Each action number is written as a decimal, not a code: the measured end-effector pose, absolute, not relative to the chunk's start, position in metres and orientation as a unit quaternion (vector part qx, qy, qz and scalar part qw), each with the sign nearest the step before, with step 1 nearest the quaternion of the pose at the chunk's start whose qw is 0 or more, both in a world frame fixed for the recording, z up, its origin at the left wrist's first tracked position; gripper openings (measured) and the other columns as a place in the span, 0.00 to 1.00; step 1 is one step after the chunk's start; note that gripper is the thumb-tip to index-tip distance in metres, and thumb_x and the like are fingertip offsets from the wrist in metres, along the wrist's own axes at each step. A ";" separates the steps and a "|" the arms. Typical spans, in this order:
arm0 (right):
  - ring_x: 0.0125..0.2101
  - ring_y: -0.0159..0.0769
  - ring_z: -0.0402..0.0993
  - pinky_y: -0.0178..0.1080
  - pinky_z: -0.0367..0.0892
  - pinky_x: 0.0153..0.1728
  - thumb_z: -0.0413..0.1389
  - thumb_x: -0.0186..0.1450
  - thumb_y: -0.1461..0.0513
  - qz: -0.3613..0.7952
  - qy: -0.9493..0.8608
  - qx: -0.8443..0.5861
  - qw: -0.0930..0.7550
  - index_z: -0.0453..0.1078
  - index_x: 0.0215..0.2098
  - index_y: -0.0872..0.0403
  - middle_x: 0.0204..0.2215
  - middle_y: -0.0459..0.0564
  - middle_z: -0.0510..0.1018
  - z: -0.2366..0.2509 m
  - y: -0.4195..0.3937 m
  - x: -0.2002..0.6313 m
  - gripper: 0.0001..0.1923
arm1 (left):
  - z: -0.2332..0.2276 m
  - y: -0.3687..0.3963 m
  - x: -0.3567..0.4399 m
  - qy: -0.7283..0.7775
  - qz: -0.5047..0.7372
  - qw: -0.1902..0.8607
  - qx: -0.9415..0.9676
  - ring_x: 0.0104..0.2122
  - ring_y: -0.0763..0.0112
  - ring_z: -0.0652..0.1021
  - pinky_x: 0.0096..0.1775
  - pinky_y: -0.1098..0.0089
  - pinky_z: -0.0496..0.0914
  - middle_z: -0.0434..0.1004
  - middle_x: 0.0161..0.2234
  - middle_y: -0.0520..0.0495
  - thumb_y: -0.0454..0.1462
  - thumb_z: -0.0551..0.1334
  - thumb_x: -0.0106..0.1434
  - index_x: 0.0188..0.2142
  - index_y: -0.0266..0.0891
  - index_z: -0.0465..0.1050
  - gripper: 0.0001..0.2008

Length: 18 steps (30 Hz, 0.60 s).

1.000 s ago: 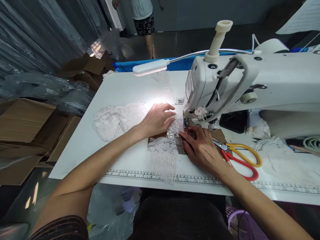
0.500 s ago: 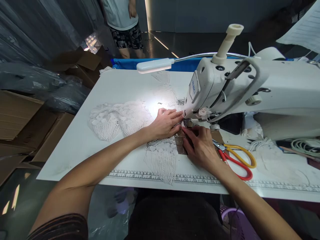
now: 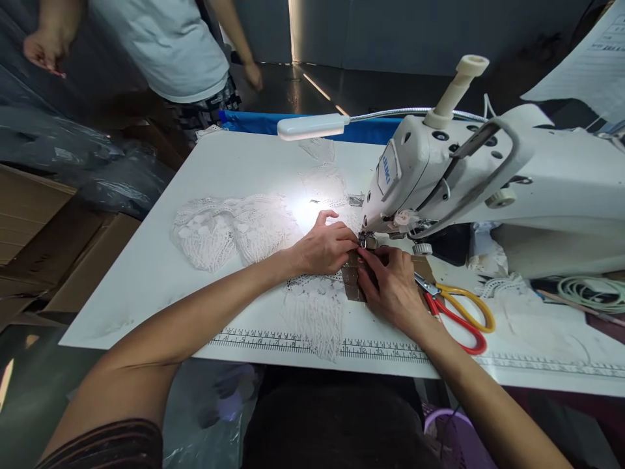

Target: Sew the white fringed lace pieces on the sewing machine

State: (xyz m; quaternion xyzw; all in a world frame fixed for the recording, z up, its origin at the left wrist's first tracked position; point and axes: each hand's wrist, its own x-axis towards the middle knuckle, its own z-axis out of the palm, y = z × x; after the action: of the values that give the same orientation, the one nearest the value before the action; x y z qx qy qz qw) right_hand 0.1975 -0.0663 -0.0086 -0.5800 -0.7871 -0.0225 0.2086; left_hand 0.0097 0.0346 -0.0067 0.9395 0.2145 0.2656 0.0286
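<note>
White lace trim [image 3: 315, 316] runs under both hands at the sewing machine [image 3: 413, 172], its fringed end lying toward the table's front edge. My left hand [image 3: 325, 247] has its fingers bent and pressed together on the lace, just left of the presser foot [image 3: 367, 241]. From the right, my right hand [image 3: 393, 283] pinches at the lace edge close in front of the foot. The exact grip of both hands is partly hidden. Brown tape [image 3: 352, 283] covers the table between them. A larger lace heap [image 3: 219, 231] lies left of my left hand.
Scissors [image 3: 461, 312] with red and yellow handles lie beside my right wrist. A lamp [image 3: 312, 126] hangs over the white table [image 3: 146, 273]. A printed ruler follows the front edge. Cardboard boxes [image 3: 92, 260] stand left; a person [image 3: 170, 52] is beyond the table.
My left hand's fingers went from lying flat and stretched out to bent and drawn together near the foot. The person behind the table moved left and closer. The view shifted slightly.
</note>
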 end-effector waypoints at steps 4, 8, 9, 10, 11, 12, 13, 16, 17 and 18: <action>0.42 0.52 0.62 0.51 0.63 0.41 0.47 0.71 0.59 -0.022 -0.789 -0.582 0.197 0.68 0.59 0.55 0.45 0.62 0.65 -0.008 -0.068 0.197 0.21 | -0.009 0.037 0.009 0.192 0.269 0.038 0.943 0.38 0.69 0.77 0.57 0.52 0.59 0.81 0.42 0.49 0.29 0.54 0.62 0.40 0.41 0.78 0.15; 0.43 0.53 0.62 0.52 0.63 0.41 0.48 0.70 0.60 -0.025 -0.786 -0.590 0.185 0.67 0.59 0.55 0.47 0.63 0.65 -0.007 -0.069 0.195 0.21 | -0.010 0.038 0.009 0.204 0.247 0.039 0.946 0.38 0.68 0.77 0.56 0.53 0.62 0.80 0.43 0.48 0.30 0.54 0.63 0.41 0.41 0.78 0.15; 0.43 0.54 0.62 0.52 0.63 0.41 0.48 0.70 0.60 -0.025 -0.784 -0.592 0.183 0.67 0.59 0.55 0.47 0.63 0.65 -0.007 -0.069 0.194 0.21 | -0.009 0.038 0.009 0.208 0.240 0.038 0.948 0.38 0.68 0.77 0.56 0.53 0.62 0.80 0.44 0.47 0.30 0.54 0.64 0.41 0.42 0.78 0.15; 0.43 0.54 0.62 0.53 0.63 0.42 0.48 0.70 0.60 -0.026 -0.783 -0.594 0.182 0.67 0.59 0.55 0.48 0.64 0.65 -0.007 -0.069 0.193 0.21 | -0.008 0.038 0.009 0.212 0.232 0.038 0.949 0.39 0.67 0.77 0.56 0.53 0.62 0.80 0.44 0.47 0.31 0.54 0.64 0.42 0.41 0.78 0.15; 0.44 0.54 0.62 0.53 0.63 0.42 0.47 0.70 0.60 -0.025 -0.783 -0.594 0.183 0.67 0.59 0.55 0.48 0.64 0.66 -0.007 -0.069 0.193 0.20 | -0.006 0.038 0.009 0.215 0.224 0.038 0.950 0.40 0.66 0.77 0.56 0.53 0.62 0.79 0.45 0.46 0.31 0.54 0.64 0.43 0.41 0.78 0.15; 0.44 0.54 0.62 0.54 0.64 0.42 0.47 0.71 0.60 -0.024 -0.783 -0.593 0.185 0.67 0.59 0.55 0.48 0.64 0.66 -0.007 -0.070 0.193 0.20 | -0.003 0.037 0.008 0.217 0.214 0.039 0.952 0.41 0.66 0.76 0.56 0.53 0.62 0.79 0.45 0.46 0.31 0.53 0.65 0.43 0.41 0.78 0.15; 0.44 0.55 0.63 0.55 0.64 0.43 0.47 0.71 0.60 -0.020 -0.784 -0.592 0.189 0.67 0.59 0.56 0.48 0.64 0.66 -0.006 -0.070 0.194 0.20 | 0.000 0.037 0.008 0.221 0.203 0.039 0.953 0.42 0.66 0.76 0.57 0.53 0.61 0.79 0.46 0.45 0.31 0.53 0.65 0.44 0.41 0.78 0.16; 0.49 0.56 0.63 0.57 0.65 0.47 0.47 0.71 0.60 0.014 -0.791 -0.575 0.209 0.67 0.59 0.57 0.51 0.65 0.67 -0.002 -0.072 0.202 0.20 | 0.013 0.034 0.008 0.264 0.174 0.033 0.948 0.44 0.64 0.75 0.56 0.53 0.61 0.77 0.47 0.44 0.32 0.53 0.67 0.46 0.39 0.77 0.15; 0.50 0.57 0.63 0.57 0.65 0.48 0.48 0.71 0.60 0.032 -0.796 -0.565 0.216 0.67 0.58 0.57 0.51 0.65 0.67 0.001 -0.073 0.206 0.20 | 0.017 0.033 0.009 0.295 0.167 0.028 0.940 0.43 0.63 0.74 0.53 0.54 0.62 0.77 0.48 0.42 0.32 0.52 0.68 0.47 0.37 0.76 0.15; 0.51 0.56 0.64 0.57 0.66 0.49 0.48 0.71 0.60 0.053 -0.803 -0.551 0.221 0.67 0.58 0.58 0.51 0.65 0.68 0.007 -0.074 0.210 0.20 | 0.020 0.033 0.010 0.329 0.157 0.023 0.931 0.42 0.63 0.74 0.50 0.55 0.64 0.76 0.47 0.41 0.34 0.51 0.69 0.47 0.36 0.75 0.15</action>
State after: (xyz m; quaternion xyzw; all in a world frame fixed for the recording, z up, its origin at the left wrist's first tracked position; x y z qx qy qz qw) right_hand 0.2098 -0.0742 0.0068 -0.5513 -0.8028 0.0529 0.2210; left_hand 0.0097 0.0327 0.0205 0.9311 0.3285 0.1567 0.0234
